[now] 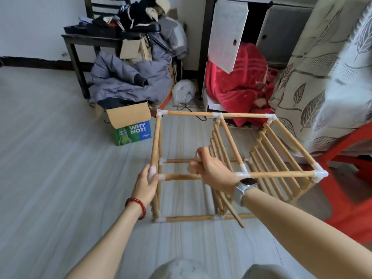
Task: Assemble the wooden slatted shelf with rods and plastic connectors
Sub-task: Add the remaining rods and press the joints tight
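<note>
On the floor (pixel 60 158) in the head view stands the shelf (pixel 231 168), its frame largely joined. The left hand (pixel 146 188) clasps the near-left corner connector (pixel 153 171), likely to steady the frame. The right hand (pixel 211 168) curls round the near top rod (pixel 181 176), perhaps seating it.

Soft daylight, wide-angle edge warping

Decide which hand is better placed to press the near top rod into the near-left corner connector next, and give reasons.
Probably the right hand: it already curls round the near top rod and can push it along. The left hand grips the near-left corner connector, so it can brace that joint.
</note>
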The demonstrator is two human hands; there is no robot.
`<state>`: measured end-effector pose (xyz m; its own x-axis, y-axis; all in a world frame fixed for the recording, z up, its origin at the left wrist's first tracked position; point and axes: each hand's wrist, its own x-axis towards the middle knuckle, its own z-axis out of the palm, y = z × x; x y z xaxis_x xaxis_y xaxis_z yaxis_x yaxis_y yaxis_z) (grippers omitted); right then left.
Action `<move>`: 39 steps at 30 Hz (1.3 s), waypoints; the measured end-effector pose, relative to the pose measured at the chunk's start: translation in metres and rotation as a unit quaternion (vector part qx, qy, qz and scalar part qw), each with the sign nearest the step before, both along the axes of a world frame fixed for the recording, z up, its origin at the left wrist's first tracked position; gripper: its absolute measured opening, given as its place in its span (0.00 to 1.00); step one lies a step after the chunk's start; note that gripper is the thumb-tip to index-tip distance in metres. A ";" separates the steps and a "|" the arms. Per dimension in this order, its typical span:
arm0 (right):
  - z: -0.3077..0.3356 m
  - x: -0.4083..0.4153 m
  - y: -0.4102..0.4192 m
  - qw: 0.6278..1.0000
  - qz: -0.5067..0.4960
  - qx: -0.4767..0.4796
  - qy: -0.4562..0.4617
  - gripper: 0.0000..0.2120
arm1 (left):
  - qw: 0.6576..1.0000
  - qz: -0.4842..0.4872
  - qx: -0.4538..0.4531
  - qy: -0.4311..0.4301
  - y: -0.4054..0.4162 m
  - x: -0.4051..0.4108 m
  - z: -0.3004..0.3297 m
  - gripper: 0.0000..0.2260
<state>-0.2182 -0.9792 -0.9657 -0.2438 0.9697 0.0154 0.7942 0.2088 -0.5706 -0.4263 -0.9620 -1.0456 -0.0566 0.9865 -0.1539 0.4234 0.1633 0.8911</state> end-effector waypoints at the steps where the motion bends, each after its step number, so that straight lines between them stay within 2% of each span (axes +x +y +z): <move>1: 0.000 -0.017 0.005 0.999 0.019 -0.009 -0.035 0.10 | 0.999 -0.032 -0.010 -0.020 -0.006 -0.005 -0.007 0.25; 3: 0.003 -0.041 0.016 0.995 0.043 -0.007 -0.086 0.10 | 0.999 -0.042 0.002 -0.014 -0.009 -0.011 -0.017 0.22; 6: 0.020 -0.076 0.032 0.993 0.047 0.019 -0.104 0.12 | 0.999 -0.021 -0.006 0.036 -0.002 -0.022 -0.018 0.08; 8: 0.037 -0.093 0.041 0.994 0.003 0.081 -0.072 0.13 | 0.998 -0.033 -0.004 0.052 0.002 -0.025 -0.017 0.04; 10: 0.043 -0.105 0.047 0.983 -0.062 0.175 -0.003 0.15 | 0.996 -0.052 0.026 0.065 0.004 -0.028 -0.018 0.03; 12: 0.025 -0.110 0.044 0.982 -0.086 0.168 0.022 0.13 | 0.994 -0.059 0.051 0.078 0.006 -0.030 -0.021 0.05; 15: -0.016 -0.115 0.032 0.982 -0.008 0.102 -0.160 0.16 | 0.991 -0.065 0.076 0.092 0.008 -0.036 -0.031 0.07; 16: -0.012 -0.113 0.035 0.977 -0.001 0.122 -0.174 0.18 | 0.988 -0.072 0.086 0.105 0.007 -0.036 -0.032 0.08; 18: 0.011 -0.113 0.053 0.975 -0.005 0.200 -0.100 0.20 | 0.985 -0.079 0.100 0.119 0.008 -0.036 -0.032 0.08; 20: 0.032 -0.116 0.066 0.966 -0.070 0.249 0.031 0.17 | 0.985 -0.077 0.101 0.113 0.010 -0.038 -0.035 0.07; 21: 0.030 -0.118 0.062 0.961 -0.084 0.260 0.043 0.16 | 0.985 -0.082 0.096 0.118 0.010 -0.038 -0.035 0.07; 22: 0.015 -0.120 0.051 0.960 -0.071 0.272 0.003 0.16 | 0.984 -0.089 0.093 0.122 0.011 -0.038 -0.034 0.08; 24: -0.023 -0.126 0.029 0.964 0.001 0.227 -0.134 0.17 | 0.984 -0.089 0.084 0.126 0.013 -0.038 -0.036 0.10; 25: -0.028 -0.123 0.025 0.967 0.027 0.191 -0.166 0.19 | 0.985 -0.088 0.077 0.124 0.011 -0.038 -0.036 0.11; 26: -0.021 -0.120 0.031 0.973 0.034 0.165 -0.158 0.23 | 0.985 -0.088 0.081 0.122 0.011 -0.038 -0.034 0.11; 28: 0.004 -0.118 0.053 0.972 0.007 0.220 -0.085 0.26 | 0.983 -0.096 0.101 0.122 0.011 -0.038 -0.032 0.10; 30: 0.020 -0.117 0.061 0.962 -0.057 0.269 0.007 0.20 | 0.981 -0.104 0.113 0.121 0.010 -0.039 -0.033 0.10; 31: 0.019 -0.118 0.057 0.967 -0.056 0.248 0.002 0.17 | 0.982 -0.102 0.110 0.116 0.010 -0.041 -0.032 0.09; 34: -0.019 -0.119 0.036 0.985 0.027 0.095 -0.144 0.15 | 0.980 -0.122 0.083 0.134 0.015 -0.047 -0.030 0.10; 37: -0.017 -0.113 0.052 0.982 0.044 0.076 -0.166 0.15 | 0.950 -0.223 0.053 0.214 0.027 -0.055 -0.013 0.11; 39: -0.002 -0.107 0.065 0.990 0.024 0.077 -0.118 0.16 | 0.922 -0.282 -0.007 0.263 0.040 -0.062 -0.001 0.18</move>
